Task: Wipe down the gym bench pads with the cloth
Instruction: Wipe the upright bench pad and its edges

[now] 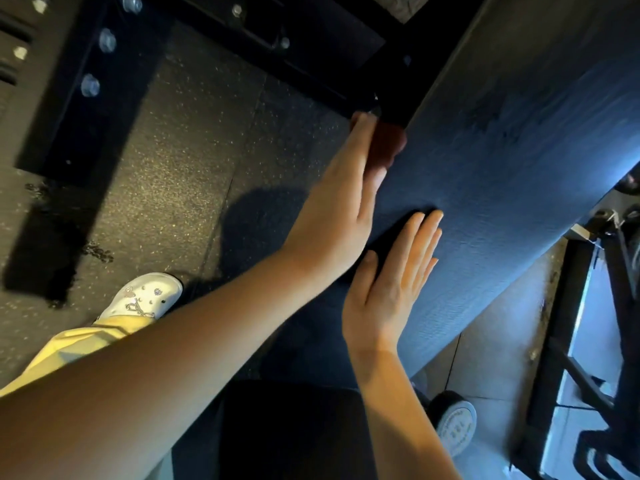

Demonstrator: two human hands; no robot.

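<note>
Both left hand point(341, 199), maybe on cloth point(386, 147), and right hand point(389, 285) lie flat on pad point(502, 168).

left hand point(332, 209) at bench pad point(502, 168) edge | right hand point(388, 289) on it | shoe point(142, 299) left

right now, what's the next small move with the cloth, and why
Probably sweep the left hand and its reddish cloth across the pad: the cloth sits only at the pad's left edge, while the right hand rests flat on it.
</note>
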